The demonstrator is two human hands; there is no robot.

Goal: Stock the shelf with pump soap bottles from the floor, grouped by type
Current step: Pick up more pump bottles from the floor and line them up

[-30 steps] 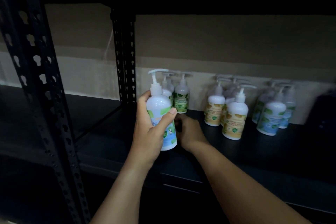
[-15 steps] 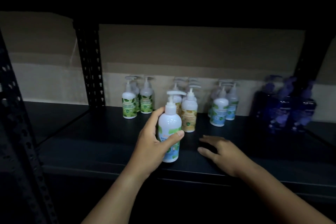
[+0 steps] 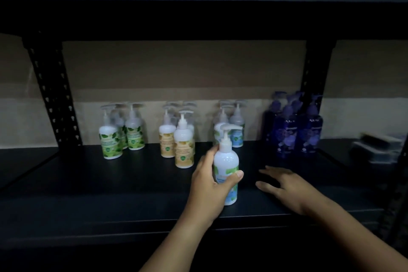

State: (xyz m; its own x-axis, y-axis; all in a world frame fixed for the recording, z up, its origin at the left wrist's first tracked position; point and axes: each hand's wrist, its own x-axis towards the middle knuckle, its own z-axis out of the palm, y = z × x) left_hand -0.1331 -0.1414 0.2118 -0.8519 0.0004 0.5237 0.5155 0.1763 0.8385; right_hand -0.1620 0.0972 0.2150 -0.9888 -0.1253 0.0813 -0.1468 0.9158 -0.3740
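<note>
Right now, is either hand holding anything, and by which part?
The left hand grips the blue-label pump bottle round the middle of its body, thumb across the front label. The right hand holds nothing, fingers spread over the shelf.

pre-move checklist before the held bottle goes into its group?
1. Grip: left hand wraps the held bottle: ok.
2. Bottle upright: ok.
3. Matching group: blue-label bottles stand right behind it: ok.
4. Path: yellow-label bottles stand close on the left, but not in the way: ok.
5. Right hand open on the shelf, beside the path: ok.
6. Free spot in front of the group: cannot tell, the held bottle hides it.
</note>
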